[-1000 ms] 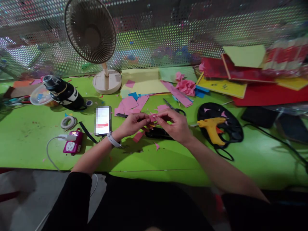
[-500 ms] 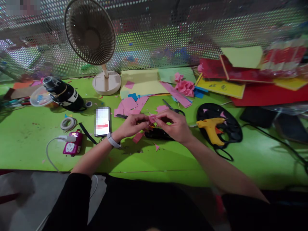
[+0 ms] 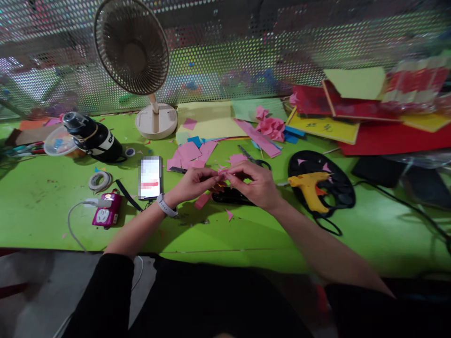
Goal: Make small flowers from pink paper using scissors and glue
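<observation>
Over the middle of the green table, my left hand (image 3: 197,183) and my right hand (image 3: 254,184) meet fingertip to fingertip. Both pinch one small piece of pink paper (image 3: 222,172), mostly covered by the fingers. Below them lies a long black object (image 3: 232,196), partly hidden by my right hand. Cut pink paper pieces (image 3: 190,154) lie beyond my left hand. Scissors (image 3: 259,162) rest just past my right hand, and a dark blade (image 3: 177,169) shows beside my left hand. A folded pink paper flower (image 3: 270,127) sits farther back.
To the right, a yellow glue gun (image 3: 312,188) lies on a black palette-shaped tray (image 3: 347,195). A phone (image 3: 150,178), a tape roll (image 3: 99,180), a purple power adapter (image 3: 107,211) and a black bottle (image 3: 97,138) stand left. A fan (image 3: 156,123) stands before the perforated metal screen (image 3: 225,61).
The fingertips have drawn slightly closer together, and less of the pink paper shows between them. Everything else on the table stays where it was.
</observation>
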The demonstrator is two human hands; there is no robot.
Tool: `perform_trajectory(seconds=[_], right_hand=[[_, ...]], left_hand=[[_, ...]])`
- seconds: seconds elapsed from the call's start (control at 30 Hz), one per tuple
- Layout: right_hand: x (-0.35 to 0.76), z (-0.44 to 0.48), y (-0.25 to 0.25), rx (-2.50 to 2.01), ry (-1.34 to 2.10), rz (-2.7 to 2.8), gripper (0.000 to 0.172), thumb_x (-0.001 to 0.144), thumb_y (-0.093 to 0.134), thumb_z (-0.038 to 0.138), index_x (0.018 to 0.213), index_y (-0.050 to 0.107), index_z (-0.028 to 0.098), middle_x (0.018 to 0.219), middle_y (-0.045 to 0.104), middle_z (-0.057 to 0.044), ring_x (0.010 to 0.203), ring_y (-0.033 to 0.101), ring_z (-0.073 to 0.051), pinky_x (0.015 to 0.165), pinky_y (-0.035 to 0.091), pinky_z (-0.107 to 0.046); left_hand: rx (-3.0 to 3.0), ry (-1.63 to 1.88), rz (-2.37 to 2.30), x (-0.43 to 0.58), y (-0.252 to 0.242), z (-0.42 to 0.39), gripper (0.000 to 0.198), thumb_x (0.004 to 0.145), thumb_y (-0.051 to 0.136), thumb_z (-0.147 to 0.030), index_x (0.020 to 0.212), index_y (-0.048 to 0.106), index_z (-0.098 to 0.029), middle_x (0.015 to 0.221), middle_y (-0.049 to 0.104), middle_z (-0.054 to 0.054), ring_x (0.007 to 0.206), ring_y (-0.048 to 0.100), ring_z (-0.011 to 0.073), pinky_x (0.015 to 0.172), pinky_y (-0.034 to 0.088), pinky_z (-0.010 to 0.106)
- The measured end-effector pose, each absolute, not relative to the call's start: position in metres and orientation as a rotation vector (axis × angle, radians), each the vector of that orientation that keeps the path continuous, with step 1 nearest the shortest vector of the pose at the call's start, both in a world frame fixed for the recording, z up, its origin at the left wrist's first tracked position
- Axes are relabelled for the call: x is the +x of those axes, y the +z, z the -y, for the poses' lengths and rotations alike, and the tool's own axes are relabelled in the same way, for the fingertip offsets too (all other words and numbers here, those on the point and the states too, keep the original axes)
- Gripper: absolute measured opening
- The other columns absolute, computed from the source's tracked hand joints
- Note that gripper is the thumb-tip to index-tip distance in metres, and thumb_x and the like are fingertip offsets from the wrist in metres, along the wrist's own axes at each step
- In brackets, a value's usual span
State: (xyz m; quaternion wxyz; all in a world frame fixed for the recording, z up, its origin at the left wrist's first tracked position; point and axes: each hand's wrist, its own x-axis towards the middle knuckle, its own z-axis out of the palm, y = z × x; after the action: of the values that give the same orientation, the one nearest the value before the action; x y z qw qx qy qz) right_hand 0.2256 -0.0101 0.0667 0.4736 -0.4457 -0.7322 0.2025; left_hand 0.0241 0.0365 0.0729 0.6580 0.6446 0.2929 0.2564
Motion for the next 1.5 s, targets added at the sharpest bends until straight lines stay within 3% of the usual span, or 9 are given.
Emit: perform_trajectory(seconds=[0.17,0.3,0.43,0.83,1.07,1.5], right_hand=[[0.226,0.009,0.065,-1.118,0.616,1.698,0.012,0.09,0.066,0.033,0.086,0.065,0.022,0.08,0.069,-0.003,0.067,0.063,-0.015,0.06,0.05,-0.029],[0.23,0.007,0.065,-1.191,0.858,1.501,0.03,0.09,0.063,0.05,0.082,0.057,0.022,0.072,0.061,0.001,0.055,0.056,-0.011,0.051,0.045,-0.026],[0.23,0.007,0.069,-1.208,1.054,1.664,0.041,0.092,0.056,0.058,0.073,0.055,0.021,0.06,0.052,0.003,0.051,0.05,-0.011,0.047,0.038,-0.026],[0.22,0.011,0.073,-1.106,1.094,1.761,0.038,0.097,0.048,0.048,0.07,0.052,0.021,0.059,0.053,0.003,0.052,0.047,-0.01,0.054,0.038,-0.026],[0.221,0.013,0.072,-1.101,0.841,1.835,0.035,0.098,0.047,0.039,0.069,0.05,0.021,0.061,0.052,0.002,0.057,0.047,-0.011,0.058,0.037,-0.026],[0.226,0.006,0.069,-1.111,0.705,2.022,0.028,0.099,0.041,0.035,0.077,0.05,0.021,0.066,0.055,0.0,0.061,0.048,-0.013,0.06,0.036,-0.026]], left_hand=[[1.4,0.575,-0.626,0.023,0.07,-0.039,0.03,0.087,0.07,-0.039,0.094,0.071,-0.01,0.084,0.075,0.009,0.075,0.073,0.0126,0.075,0.061,0.025],[1.283,0.515,-0.618,0.022,0.073,-0.041,0.031,0.084,0.073,-0.041,0.091,0.07,-0.011,0.086,0.076,0.009,0.074,0.073,0.0138,0.075,0.062,0.028],[1.249,0.46,-0.608,0.021,0.074,-0.041,0.026,0.084,0.073,-0.037,0.089,0.07,-0.011,0.083,0.076,0.009,0.073,0.073,0.014,0.075,0.062,0.029],[1.17,0.332,-0.543,0.025,0.076,-0.038,0.039,0.077,0.079,-0.048,0.085,0.072,-0.011,0.086,0.076,0.011,0.069,0.072,0.0126,0.068,0.059,0.023],[1.277,0.364,-0.561,0.023,0.077,-0.039,0.037,0.08,0.076,-0.046,0.085,0.069,-0.01,0.081,0.075,0.01,0.069,0.072,0.0125,0.069,0.059,0.024],[1.325,0.32,-0.593,0.02,0.079,-0.042,0.038,0.081,0.075,-0.048,0.087,0.068,-0.011,0.082,0.075,0.009,0.071,0.072,0.0122,0.066,0.058,0.022]])
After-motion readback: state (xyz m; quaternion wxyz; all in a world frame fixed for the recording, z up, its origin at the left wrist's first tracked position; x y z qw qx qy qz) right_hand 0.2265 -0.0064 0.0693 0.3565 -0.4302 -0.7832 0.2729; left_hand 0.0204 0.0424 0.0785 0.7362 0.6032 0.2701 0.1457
